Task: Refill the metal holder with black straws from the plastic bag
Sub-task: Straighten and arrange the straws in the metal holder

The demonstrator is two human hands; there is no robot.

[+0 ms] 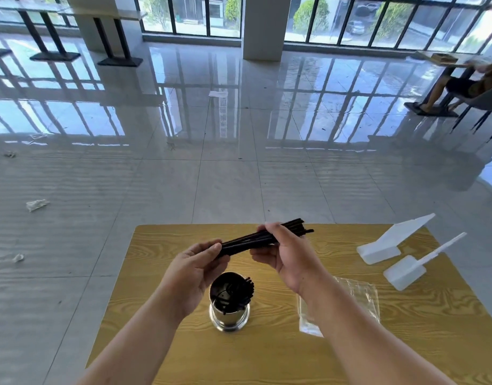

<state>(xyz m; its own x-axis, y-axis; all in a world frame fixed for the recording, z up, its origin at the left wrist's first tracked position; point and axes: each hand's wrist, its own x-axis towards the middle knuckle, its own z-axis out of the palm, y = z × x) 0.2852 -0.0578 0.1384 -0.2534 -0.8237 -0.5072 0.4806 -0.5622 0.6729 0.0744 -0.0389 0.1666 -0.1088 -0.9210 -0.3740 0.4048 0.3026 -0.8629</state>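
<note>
Both hands, left hand (196,266) and right hand (283,250), closed around straw bundle (247,240) above table (267,357) centre. Metal holder (230,300) part-filled; plastic bag (358,298) looks emptied. Bundle insertion left.

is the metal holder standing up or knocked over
Upright: the metal holder stands on its base on the table, open mouth up, straws inside.

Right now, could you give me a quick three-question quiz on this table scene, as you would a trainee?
1. True or false: the bundle of black straws is held by both the left hand and the right hand.
2. Where does the metal holder stand? A) below the bundle, B) on the floor, C) at the table's far right corner.
3. Fill in: the plastic bag lies flat under the person's ______ forearm.

Key: 1 true; 2 A; 3 right.
</note>
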